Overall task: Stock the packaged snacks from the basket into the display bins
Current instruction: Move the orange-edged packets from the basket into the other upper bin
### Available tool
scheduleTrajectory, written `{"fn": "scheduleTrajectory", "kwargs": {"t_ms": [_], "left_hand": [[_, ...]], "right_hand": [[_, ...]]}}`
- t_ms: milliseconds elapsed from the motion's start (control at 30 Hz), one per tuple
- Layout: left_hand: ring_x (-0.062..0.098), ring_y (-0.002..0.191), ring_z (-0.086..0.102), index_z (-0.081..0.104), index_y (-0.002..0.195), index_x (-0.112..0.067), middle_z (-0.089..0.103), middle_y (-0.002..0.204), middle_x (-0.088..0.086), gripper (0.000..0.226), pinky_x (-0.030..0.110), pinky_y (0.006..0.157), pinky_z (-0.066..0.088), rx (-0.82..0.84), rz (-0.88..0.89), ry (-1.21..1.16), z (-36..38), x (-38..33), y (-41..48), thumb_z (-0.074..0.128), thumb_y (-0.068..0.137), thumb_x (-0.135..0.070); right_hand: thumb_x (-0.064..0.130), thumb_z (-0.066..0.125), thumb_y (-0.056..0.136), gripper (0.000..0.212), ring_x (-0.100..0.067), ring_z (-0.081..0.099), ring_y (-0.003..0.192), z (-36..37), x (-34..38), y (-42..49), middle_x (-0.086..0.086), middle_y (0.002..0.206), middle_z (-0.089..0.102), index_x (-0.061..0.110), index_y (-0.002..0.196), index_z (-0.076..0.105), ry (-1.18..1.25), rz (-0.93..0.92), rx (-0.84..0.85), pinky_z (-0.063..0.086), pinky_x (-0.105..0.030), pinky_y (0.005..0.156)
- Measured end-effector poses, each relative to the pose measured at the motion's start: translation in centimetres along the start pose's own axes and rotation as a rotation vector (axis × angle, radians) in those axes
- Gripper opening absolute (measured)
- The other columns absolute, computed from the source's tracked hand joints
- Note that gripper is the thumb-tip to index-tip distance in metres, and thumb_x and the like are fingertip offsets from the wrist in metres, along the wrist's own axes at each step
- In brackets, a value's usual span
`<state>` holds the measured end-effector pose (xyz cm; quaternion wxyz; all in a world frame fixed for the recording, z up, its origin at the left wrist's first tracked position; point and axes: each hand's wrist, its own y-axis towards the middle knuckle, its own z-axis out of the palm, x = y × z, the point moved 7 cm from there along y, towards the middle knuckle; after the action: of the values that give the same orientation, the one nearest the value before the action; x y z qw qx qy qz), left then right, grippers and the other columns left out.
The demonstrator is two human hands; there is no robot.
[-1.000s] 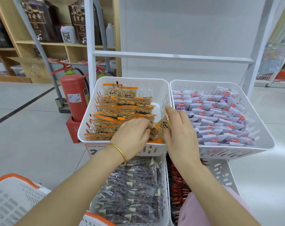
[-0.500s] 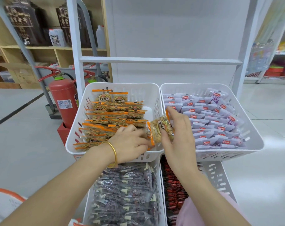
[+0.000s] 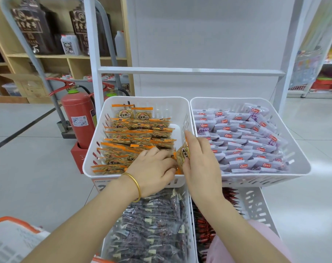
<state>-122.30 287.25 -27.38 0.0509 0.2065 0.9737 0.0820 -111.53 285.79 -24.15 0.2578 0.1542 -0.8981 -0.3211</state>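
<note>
A white display bin (image 3: 97, 149) on the upper left holds rows of orange-edged snack packs (image 3: 134, 130). My left hand (image 3: 153, 169), with a gold bangle at the wrist, rests on the packs at the bin's front right, fingers curled among them. My right hand (image 3: 201, 162) holds an orange snack pack (image 3: 182, 155) upright at the bin's right side. The white basket with an orange rim (image 3: 13, 223) shows at the bottom left corner; what it holds is hidden.
A second white bin (image 3: 301, 160) to the right is full of purple-and-white packs. Lower bins hold dark packs (image 3: 148, 224) and red packs (image 3: 205, 230). A red fire extinguisher (image 3: 78, 118) stands on the floor to the left. White shelf posts rise behind.
My right hand has lifted the orange pack and stood it upright at the bin's right side. My left hand stayed on the front packs. The view shifted, so the basket slid toward the corner.
</note>
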Motion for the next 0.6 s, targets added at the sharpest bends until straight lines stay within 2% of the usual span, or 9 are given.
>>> {"fn": "scheduleTrajectory", "kwargs": {"t_ms": [133, 200, 267, 367, 467, 600], "left_hand": [[0.012, 0.106, 0.036, 0.056, 0.112, -0.028, 0.049, 0.122, -0.014, 0.068, 0.028, 0.084, 0.027, -0.007, 0.006, -0.036, -0.2, -0.1, 0.1, 0.004, 0.076, -0.053], [0.014, 0.116, 0.034, 0.057, 0.116, -0.025, 0.044, 0.136, -0.012, 0.060, 0.030, 0.094, 0.026, -0.004, 0.005, -0.036, -0.3, -0.4, 0.1, 0.013, 0.082, -0.049], [0.012, 0.121, 0.028, 0.059, 0.117, -0.024, 0.035, 0.145, -0.013, 0.051, 0.030, 0.097, 0.021, 0.010, -0.012, -0.018, -0.3, -0.3, 0.1, 0.021, 0.090, -0.043], [0.012, 0.123, 0.026, 0.062, 0.117, -0.024, 0.033, 0.145, -0.013, 0.041, 0.030, 0.098, 0.018, 0.045, -0.042, 0.010, -0.1, -0.1, 0.5, 0.028, 0.096, -0.033], [0.013, 0.124, 0.026, 0.061, 0.119, -0.023, 0.035, 0.143, -0.013, 0.039, 0.032, 0.100, 0.017, 0.073, -0.076, 0.008, -0.2, 0.2, 1.2, 0.033, 0.093, -0.030], [0.013, 0.126, 0.025, 0.053, 0.128, -0.021, 0.035, 0.142, -0.015, 0.042, 0.034, 0.102, 0.016, 0.047, -0.118, 0.016, -0.5, 0.5, 1.5, 0.040, 0.088, -0.028]], "right_hand": [[-0.008, 0.062, 0.068, 0.063, -0.033, 0.055, 0.069, 0.6, 0.0, 0.6, -0.012, 0.096, 0.054, 0.010, 0.128, 0.052, -0.091, 0.018, 0.033, 0.040, -0.032, 0.047], [-0.004, 0.062, 0.070, 0.057, -0.033, 0.056, 0.066, 0.8, 0.0, 0.2, -0.010, 0.093, 0.055, 0.012, 0.124, 0.055, -0.161, 0.025, 0.081, 0.033, -0.031, 0.046], [0.000, 0.063, 0.072, 0.052, -0.033, 0.057, 0.069, 0.8, -0.4, 0.0, -0.008, 0.094, 0.056, 0.014, 0.121, 0.055, -0.174, 0.047, 0.119, 0.035, -0.032, 0.049], [0.002, 0.068, 0.069, 0.053, -0.032, 0.058, 0.076, 0.5, -0.7, 0.0, -0.007, 0.094, 0.060, 0.014, 0.119, 0.055, -0.167, 0.025, 0.130, 0.043, -0.036, 0.055], [0.002, 0.057, 0.080, 0.051, -0.032, 0.055, 0.092, 0.6, -0.4, 0.0, -0.006, 0.109, 0.056, 0.016, 0.128, 0.046, -0.110, -0.005, 0.209, 0.045, -0.039, 0.066], [-0.001, 0.050, 0.084, 0.044, -0.034, 0.055, 0.085, 0.4, -0.2, 0.9, -0.010, 0.106, 0.052, 0.013, 0.125, 0.045, -0.144, 0.081, 0.145, 0.034, -0.036, 0.057]]}}
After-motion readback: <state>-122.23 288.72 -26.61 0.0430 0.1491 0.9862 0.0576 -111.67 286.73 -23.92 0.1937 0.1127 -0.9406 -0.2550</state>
